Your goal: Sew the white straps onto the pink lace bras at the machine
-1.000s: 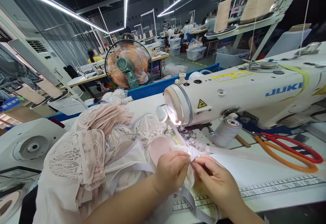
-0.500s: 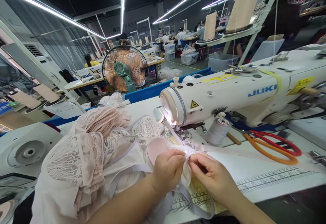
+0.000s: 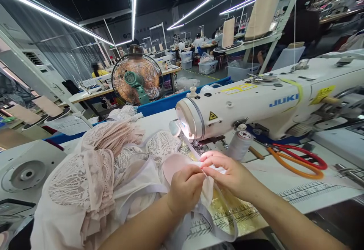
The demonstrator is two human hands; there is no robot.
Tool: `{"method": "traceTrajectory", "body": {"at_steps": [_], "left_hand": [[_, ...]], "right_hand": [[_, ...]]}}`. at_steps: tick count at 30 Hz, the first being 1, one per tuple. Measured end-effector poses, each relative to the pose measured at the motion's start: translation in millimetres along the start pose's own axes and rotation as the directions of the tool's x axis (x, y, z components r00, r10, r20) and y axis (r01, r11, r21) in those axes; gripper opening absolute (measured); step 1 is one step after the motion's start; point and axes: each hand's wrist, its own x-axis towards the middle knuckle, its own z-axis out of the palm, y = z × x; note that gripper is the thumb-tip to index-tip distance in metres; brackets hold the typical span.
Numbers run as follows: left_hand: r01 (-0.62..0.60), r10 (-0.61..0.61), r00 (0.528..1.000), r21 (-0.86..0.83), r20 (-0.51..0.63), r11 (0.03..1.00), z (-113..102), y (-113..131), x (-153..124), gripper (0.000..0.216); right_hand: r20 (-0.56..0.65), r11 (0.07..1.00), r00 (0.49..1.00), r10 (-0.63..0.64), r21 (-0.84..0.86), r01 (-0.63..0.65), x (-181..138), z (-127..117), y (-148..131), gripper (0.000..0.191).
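Just in front of the sewing machine (image 3: 222,113), my two hands meet over a pale bra (image 3: 175,165) with a blush cup lining. My left hand (image 3: 186,189) is closed, thumb and finger pinching the bra's edge. Close beside it, my right hand (image 3: 227,170) pinches the same white edge between thumb and fingertips. A lilac-grey elastic strap (image 3: 209,219) loops down below the hands onto the table. To the left, a heap of lace bras (image 3: 85,181) spreads over the tabletop. What lies exactly between the fingertips is too small to make out.
Right of my hands stand a grey thread cone (image 3: 240,145) and scissors (image 3: 295,162) with orange and red handles. A printed ruler (image 3: 309,193) runs along the table's front. Behind the table is a large fan (image 3: 136,79); people sit at machines farther back.
My right hand has shifted up and slightly left, its fingers now reaching over the bra's edge. The left hand stays pinched nearly in place. The whole view has shifted slightly.
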Motion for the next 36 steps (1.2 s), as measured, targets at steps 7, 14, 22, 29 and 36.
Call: {"method": "traceTrajectory", "body": {"at_steps": [7,14,22,29,36], "left_hand": [[0.416,-0.408,0.909,-0.214,0.079,0.884,1,2,7,0.013],[0.817,-0.733,0.503,-0.529,0.458,0.23,-3,1,17,0.022],[0.826,-0.751,0.403,-0.561,0.524,0.052,-7,4,25,0.026],[0.821,-0.745,0.385,-0.57,0.545,0.007,-5,1,22,0.023],[0.819,-0.749,0.388,-0.573,0.537,0.013,-6,3,23,0.022]], "right_hand": [[-0.245,0.957,0.962,0.118,0.287,-0.044,0,10,13,0.019],[-0.319,0.593,0.853,0.413,0.805,0.014,-17,2,21,0.028],[-0.43,0.567,0.786,0.445,0.814,0.124,-14,-13,38,0.029],[-0.524,0.644,0.748,0.407,0.746,0.172,-16,-20,43,0.027],[-0.531,0.699,0.766,0.361,0.698,0.155,-17,-21,38,0.024]]}}
